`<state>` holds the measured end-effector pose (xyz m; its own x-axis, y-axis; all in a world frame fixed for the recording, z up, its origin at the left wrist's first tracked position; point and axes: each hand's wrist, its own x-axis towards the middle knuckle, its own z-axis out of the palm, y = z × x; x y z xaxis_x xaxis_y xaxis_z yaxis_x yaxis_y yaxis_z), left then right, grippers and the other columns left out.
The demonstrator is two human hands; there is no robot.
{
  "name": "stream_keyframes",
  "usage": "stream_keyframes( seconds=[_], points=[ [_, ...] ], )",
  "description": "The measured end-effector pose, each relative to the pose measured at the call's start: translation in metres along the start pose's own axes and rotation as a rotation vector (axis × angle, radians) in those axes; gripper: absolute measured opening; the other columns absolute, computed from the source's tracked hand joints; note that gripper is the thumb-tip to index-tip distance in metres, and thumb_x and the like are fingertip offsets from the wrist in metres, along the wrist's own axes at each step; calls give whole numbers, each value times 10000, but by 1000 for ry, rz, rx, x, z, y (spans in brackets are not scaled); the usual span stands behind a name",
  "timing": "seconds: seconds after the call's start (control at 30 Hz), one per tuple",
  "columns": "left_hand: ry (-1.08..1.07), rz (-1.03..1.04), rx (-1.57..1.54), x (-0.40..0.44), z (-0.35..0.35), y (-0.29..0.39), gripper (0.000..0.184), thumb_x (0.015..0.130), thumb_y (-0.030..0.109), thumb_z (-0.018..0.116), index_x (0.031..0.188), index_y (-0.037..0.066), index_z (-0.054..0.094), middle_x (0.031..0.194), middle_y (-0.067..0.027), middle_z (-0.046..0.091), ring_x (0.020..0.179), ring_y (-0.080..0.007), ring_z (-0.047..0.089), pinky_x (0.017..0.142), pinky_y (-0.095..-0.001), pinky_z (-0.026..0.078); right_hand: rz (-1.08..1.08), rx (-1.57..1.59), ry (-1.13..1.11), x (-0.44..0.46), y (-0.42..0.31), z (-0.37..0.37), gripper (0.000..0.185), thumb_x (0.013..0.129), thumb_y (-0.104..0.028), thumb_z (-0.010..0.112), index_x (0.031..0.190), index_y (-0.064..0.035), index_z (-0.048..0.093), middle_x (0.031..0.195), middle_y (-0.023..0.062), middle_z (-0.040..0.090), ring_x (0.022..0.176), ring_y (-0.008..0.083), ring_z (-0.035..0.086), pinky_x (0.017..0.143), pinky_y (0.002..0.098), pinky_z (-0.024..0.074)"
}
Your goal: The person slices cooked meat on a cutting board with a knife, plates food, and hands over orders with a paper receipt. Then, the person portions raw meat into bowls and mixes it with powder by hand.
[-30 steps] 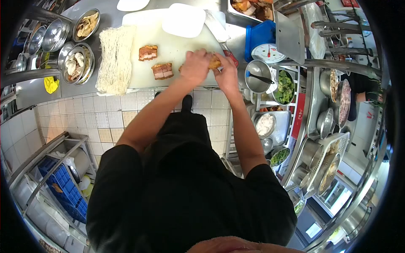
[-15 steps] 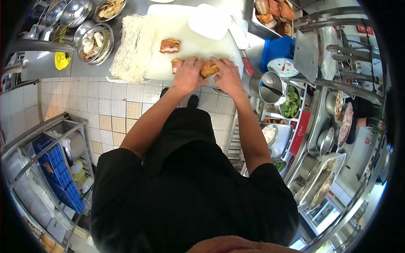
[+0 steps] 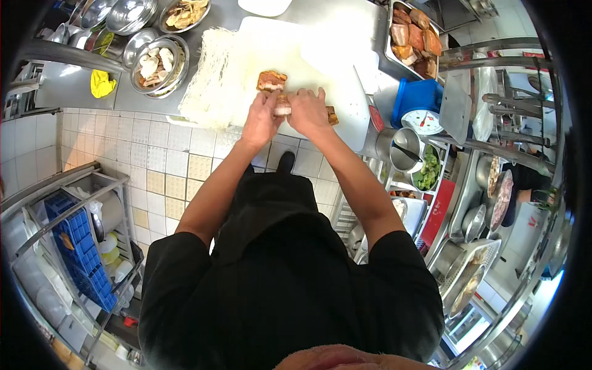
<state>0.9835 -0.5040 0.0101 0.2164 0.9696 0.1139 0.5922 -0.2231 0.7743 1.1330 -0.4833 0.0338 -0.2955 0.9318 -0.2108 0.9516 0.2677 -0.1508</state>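
My left hand (image 3: 264, 119) and my right hand (image 3: 310, 114) are closed on either side of a small block of pork belly (image 3: 282, 107) at the near side of the white cutting board (image 3: 345, 132). Just beyond my left fingers lies another browned pork belly piece (image 3: 271, 80). A further piece (image 3: 333, 115) shows to the right of my right hand, partly hidden by it. Left of the hands, a bundle of thin pale strands (image 3: 213, 77) drapes across the board's left end. My fingertips are partly hidden by the hands.
A metal tray (image 3: 387, 46) at the back right holds several meat pieces. Near it stand a blue scale (image 3: 423, 121) and a metal pot (image 3: 386, 145). Metal bowls (image 3: 182, 74) of food and a yellow cloth (image 3: 102, 84) are at the left. A blue crate (image 3: 80, 246) sits on a rack.
Both hands have come closer together around one pork piece, with my right hand shifting left. One piece now shows on the right hand's outer side. The whole view has shifted slightly.
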Motion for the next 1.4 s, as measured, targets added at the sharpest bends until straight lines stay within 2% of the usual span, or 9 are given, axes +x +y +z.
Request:
stream_keyframes(
  seconds=[0.13,0.27,0.43,0.53,0.63,0.8,0.93,1.1,1.4],
  points=[
    [11,64,155,47,-33,-12,677,627,-36,752,1260,10,519,1154,-210,548,1053,-385,548,903,-419,479,9,234,156,34,-11,-13,376,718,-158,736,1034,-13,593,957,185,605,884,337,627,762,437,490],
    [-162,70,227,71,-26,-46,684,660,39,760,1294,43,505,1198,-197,534,1059,-382,552,910,-436,476,79,340,80,57,-8,-5,525,701,-202,775,1140,-16,555,1039,196,580,974,343,608,838,446,489],
    [24,76,495,61,-42,-15,839,656,92,789,1397,59,395,1292,-199,476,1062,-339,565,877,-391,481,102,474,153,24,17,-22,768,696,-252,802,1351,-43,458,1251,180,518,1076,307,572,891,375,491],
    [18,-86,48,32,-35,19,644,706,135,777,1279,1,515,1169,-189,580,1025,-287,597,842,-365,492,392,894,298,-21,63,-20,625,738,-319,772,1242,-14,564,1172,188,601,971,278,629,848,355,505],
    [-234,-493,-396,5,23,30,390,803,181,722,1113,-34,624,959,-162,663,865,-229,622,783,-353,496,551,836,295,-63,105,38,445,816,-293,704,1120,24,631,985,179,666,857,239,643,782,339,506],
    [-12,-435,-484,-17,99,24,306,859,143,669,1089,-57,632,868,-97,670,757,-142,593,728,-284,492,566,1015,334,-71,75,64,349,841,-241,684,1012,62,662,901,182,678,789,214,648,746,315,507],
    [65,-498,-541,-8,55,17,275,864,85,646,1103,-50,635,862,-32,661,769,-97,578,708,-250,484,486,1131,433,-51,38,37,344,830,-225,702,1015,63,661,893,169,684,777,196,645,717,303,507],
    [167,-407,-484,42,-31,16,255,860,125,672,1057,-35,648,861,-85,673,768,-132,608,719,-276,503,466,1335,455,7,-9,-4,359,818,-245,717,1006,56,662,883,158,687,748,187,638,685,305,504],
    [72,-366,-412,70,-28,-53,353,841,187,690,1119,-26,646,901,-109,676,814,-142,613,771,-269,492,562,1046,630,27,-35,34,355,870,-294,672,1014,29,637,1051,132,615,952,183,592,789,315,491]
  ],
)
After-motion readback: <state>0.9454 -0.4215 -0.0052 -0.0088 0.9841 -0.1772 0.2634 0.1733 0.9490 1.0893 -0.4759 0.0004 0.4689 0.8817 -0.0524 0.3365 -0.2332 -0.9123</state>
